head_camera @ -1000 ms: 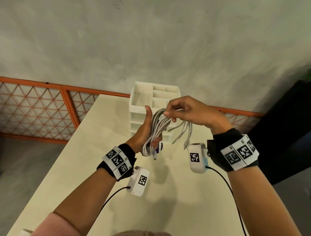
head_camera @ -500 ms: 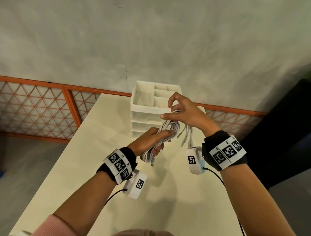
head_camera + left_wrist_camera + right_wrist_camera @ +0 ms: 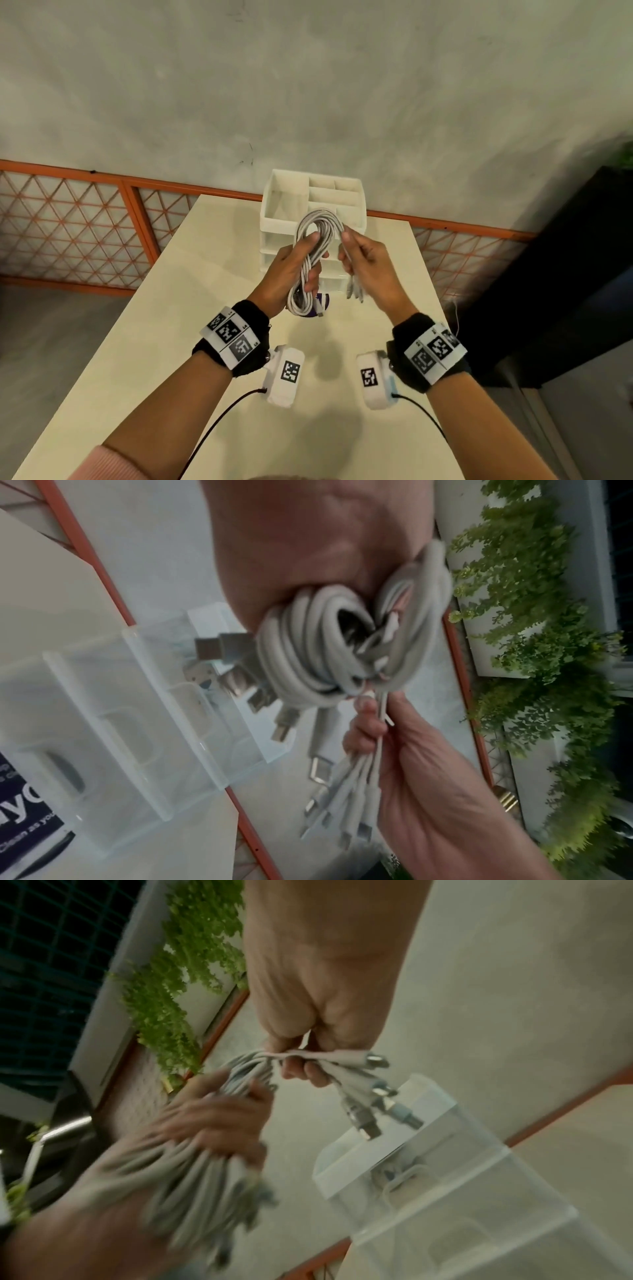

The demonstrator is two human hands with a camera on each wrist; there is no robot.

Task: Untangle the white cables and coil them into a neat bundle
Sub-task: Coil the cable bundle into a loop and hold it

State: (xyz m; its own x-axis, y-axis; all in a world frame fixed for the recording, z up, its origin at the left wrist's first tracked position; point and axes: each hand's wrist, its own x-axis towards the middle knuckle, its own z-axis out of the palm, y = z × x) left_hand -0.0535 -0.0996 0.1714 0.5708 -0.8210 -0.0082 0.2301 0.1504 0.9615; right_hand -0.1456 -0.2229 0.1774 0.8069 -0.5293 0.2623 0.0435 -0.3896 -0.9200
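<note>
A coil of white cables (image 3: 314, 253) is held upright above the cream table (image 3: 191, 342). My left hand (image 3: 294, 270) grips the coil's middle, thumb across the front. Several USB plugs (image 3: 236, 653) stick out of the coil's lower end in the left wrist view. My right hand (image 3: 366, 260) pinches the loose cable ends just right of the coil. Their small connectors (image 3: 354, 291) dangle below its fingers. In the right wrist view the connectors (image 3: 373, 1093) fan out under my fingers (image 3: 301, 1069), and the blurred coil (image 3: 205, 1177) sits in the left hand.
A white drawer organiser (image 3: 313, 219) with open top compartments stands at the table's far edge behind the hands. A purple round object (image 3: 320, 303) lies under the coil. An orange lattice railing (image 3: 75, 222) runs behind the table; a dark block (image 3: 561, 274) stands at the right.
The left hand turned the coil upright and raised it. The right hand let go of the coil's top, dropped to the right and now holds the loose ends.
</note>
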